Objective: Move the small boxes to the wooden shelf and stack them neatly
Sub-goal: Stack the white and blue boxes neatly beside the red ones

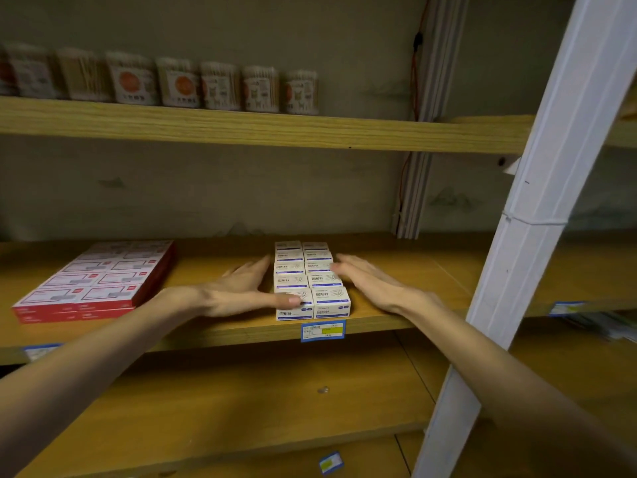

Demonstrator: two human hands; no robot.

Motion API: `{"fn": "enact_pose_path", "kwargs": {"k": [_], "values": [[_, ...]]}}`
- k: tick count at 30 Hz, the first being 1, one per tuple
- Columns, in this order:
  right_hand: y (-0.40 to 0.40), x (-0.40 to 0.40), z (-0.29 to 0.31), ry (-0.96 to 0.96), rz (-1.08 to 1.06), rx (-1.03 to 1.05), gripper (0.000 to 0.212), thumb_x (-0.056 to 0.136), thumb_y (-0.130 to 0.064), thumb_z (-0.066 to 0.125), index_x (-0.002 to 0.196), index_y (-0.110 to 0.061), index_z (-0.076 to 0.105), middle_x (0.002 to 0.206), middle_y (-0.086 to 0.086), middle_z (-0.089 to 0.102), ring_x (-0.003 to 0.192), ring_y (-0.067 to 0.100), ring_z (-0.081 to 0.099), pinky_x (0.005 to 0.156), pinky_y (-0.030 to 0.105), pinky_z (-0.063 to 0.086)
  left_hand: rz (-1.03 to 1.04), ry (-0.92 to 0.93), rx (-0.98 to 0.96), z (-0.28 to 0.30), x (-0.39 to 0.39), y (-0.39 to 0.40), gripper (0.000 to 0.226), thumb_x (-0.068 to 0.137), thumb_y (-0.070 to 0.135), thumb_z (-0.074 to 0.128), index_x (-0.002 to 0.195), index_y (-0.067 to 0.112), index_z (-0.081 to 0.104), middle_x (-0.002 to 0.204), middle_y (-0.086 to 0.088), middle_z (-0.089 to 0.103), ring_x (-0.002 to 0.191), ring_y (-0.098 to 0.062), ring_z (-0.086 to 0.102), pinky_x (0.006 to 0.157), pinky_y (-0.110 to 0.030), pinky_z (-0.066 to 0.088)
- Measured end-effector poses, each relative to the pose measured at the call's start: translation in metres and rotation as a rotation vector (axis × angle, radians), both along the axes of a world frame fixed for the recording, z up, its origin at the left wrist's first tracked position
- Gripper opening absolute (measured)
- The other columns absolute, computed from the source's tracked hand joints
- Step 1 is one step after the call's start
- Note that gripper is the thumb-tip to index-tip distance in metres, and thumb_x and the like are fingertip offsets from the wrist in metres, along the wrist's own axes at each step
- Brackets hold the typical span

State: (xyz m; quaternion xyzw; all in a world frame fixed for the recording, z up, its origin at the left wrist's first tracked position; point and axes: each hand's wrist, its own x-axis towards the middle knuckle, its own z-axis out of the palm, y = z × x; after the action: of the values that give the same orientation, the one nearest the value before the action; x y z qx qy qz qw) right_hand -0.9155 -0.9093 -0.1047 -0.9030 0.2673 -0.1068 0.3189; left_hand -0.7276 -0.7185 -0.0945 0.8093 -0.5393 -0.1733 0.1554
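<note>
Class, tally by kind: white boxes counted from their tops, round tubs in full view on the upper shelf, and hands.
White boxes: 10
Round tubs: 7
Hands: 2 (left hand, right hand)
Total: 19

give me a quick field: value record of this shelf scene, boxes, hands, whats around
setting: wooden shelf, middle board of a shelving unit
small boxes: white, in two rows side by side running front to back, near the front edge
left hand: flat, open, against the left side of the rows, thumb on the front box
right hand: flat, open, against the right side
red boxes: flat stack, left on the same board
upper board: jars in a row
price label: blue, on the front edge below the boxes
</note>
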Motion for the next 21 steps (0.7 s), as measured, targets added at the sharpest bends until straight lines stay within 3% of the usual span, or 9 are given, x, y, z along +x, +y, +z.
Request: {"fn": "enact_pose_path", "kwargs": {"k": [3,7,12,15,18,19,20,21], "values": [[0.006,-0.003,0.006,-0.03,0.017,0.041,0.097,0.084,-0.084,0.032,0.162,-0.03,0.015,0.169,-0.008,0.014,0.155,0.017,0.013,0.123,0.044,0.012,-0.075,-0.023,-0.015,0.009,-0.014,0.006,0.13,0.061,0.096,0.052,0.161,0.032,-0.001,0.168,0.008,0.011,0.154,-0.018,0.012,0.123,-0.041,0.012],[0.011,0.01,0.004,-0.039,-0.019,0.069,0.102,0.08,-0.093,0.024,0.162,-0.034,0.011,0.169,-0.009,0.011,0.156,0.019,0.011,0.125,0.052,0.009,-0.066,0.069,-0.091,0.015,-0.019,0.003,0.12,0.072,0.086,0.058,0.161,0.025,0.005,0.167,0.003,0.02,0.151,-0.017,0.023,0.12,-0.034,0.021],[0.01,0.022,-0.009,-0.059,-0.053,0.083,0.105,0.075,-0.1,0.016,0.161,-0.039,0.01,0.168,-0.011,0.016,0.155,0.019,0.014,0.124,0.056,0.014,-0.011,-0.037,-0.045,0.009,-0.022,0.001,0.105,0.082,0.08,0.044,0.161,0.029,-0.002,0.169,0.004,0.012,0.154,-0.021,0.013,0.123,-0.041,0.013],[0.017,0.025,-0.005,-0.199,-0.103,0.173,0.088,0.091,-0.084,0.018,0.162,-0.032,0.015,0.168,-0.008,0.016,0.155,0.016,0.013,0.126,0.047,0.01,0.091,0.117,-0.161,0.0,-0.018,-0.002,0.114,0.079,0.09,0.041,0.161,0.024,-0.004,0.169,0.005,0.005,0.155,-0.018,0.009,0.123,-0.04,0.012],[0.024,0.029,0.004,-0.408,-0.103,0.431,0.06,0.105,-0.062,0.021,0.152,-0.028,0.034,0.134,-0.022,0.044,0.134,0.007,0.039,0.119,0.035,0.019,0.272,0.319,-0.342,-0.007,-0.023,-0.012,0.1,0.088,0.084,0.028,0.162,0.025,-0.002,0.169,0.006,0.001,0.156,-0.017,0.005,0.123,-0.041,0.007],[0.027,0.033,0.004,-0.385,-0.091,0.407,0.064,0.103,-0.066,0.019,0.151,-0.024,0.023,0.133,-0.021,0.047,0.134,0.007,0.041,0.119,0.034,0.019,0.314,0.324,-0.363,-0.009,-0.023,-0.016,0.095,0.091,0.082,0.024,0.162,0.025,-0.001,0.169,0.005,0.002,0.156,-0.017,0.005,0.123,-0.041,0.007],[0.028,0.038,0.001,-0.359,-0.087,0.384,0.08,0.1,-0.072,0.017,0.149,-0.013,0.04,0.15,-0.013,0.043,0.143,0.01,0.035,0.123,0.038,0.016,0.335,0.288,-0.345,-0.011,-0.024,-0.019,0.092,0.092,0.081,0.02,0.162,0.025,0.001,0.169,0.005,0.003,0.156,-0.018,0.006,0.123,-0.042,0.007],[0.029,0.042,-0.002,-0.328,-0.077,0.343,0.072,0.098,-0.074,0.016,0.157,-0.034,0.028,0.163,-0.01,0.029,0.152,0.013,0.022,0.126,0.044,0.012,0.336,0.229,-0.309,-0.014,-0.025,-0.022,0.091,0.092,0.082,0.016,0.162,0.026,0.002,0.169,0.004,0.005,0.156,-0.02,0.008,0.123,-0.043,0.009]]}}
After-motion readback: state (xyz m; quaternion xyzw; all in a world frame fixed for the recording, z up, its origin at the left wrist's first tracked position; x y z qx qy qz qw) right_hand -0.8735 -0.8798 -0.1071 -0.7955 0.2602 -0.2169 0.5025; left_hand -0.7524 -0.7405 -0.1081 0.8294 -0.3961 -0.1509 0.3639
